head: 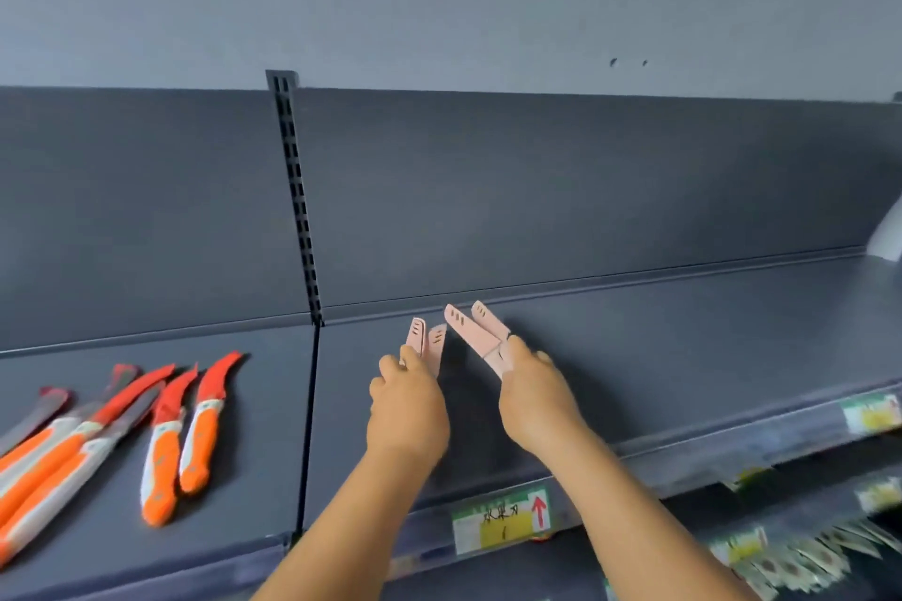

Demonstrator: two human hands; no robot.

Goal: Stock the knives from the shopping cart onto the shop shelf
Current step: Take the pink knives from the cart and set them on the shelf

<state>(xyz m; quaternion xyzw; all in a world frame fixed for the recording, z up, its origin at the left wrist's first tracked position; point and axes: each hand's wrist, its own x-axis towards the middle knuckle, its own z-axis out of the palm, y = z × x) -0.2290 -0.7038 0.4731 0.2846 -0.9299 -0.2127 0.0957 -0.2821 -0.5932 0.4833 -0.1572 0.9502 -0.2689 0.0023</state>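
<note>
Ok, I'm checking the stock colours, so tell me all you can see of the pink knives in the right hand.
The pink knives are a pair, each blade in a pale pink sheath that looks like plastic, with small dark slots near the rounded tip. The right hand grips them at the handle end, so the handles are mostly hidden. They fan apart, tips pointing up and left toward the shelf's back panel, over the grey shelf. Whether the tips touch it cannot be told.

A price tag (pixel 502 521) with a red arrow is clipped to the shelf's front edge. Another tag (pixel 872 414) sits on that edge toward the right. Packets (pixel 800 556) hang below it, at the lower right corner.
</note>
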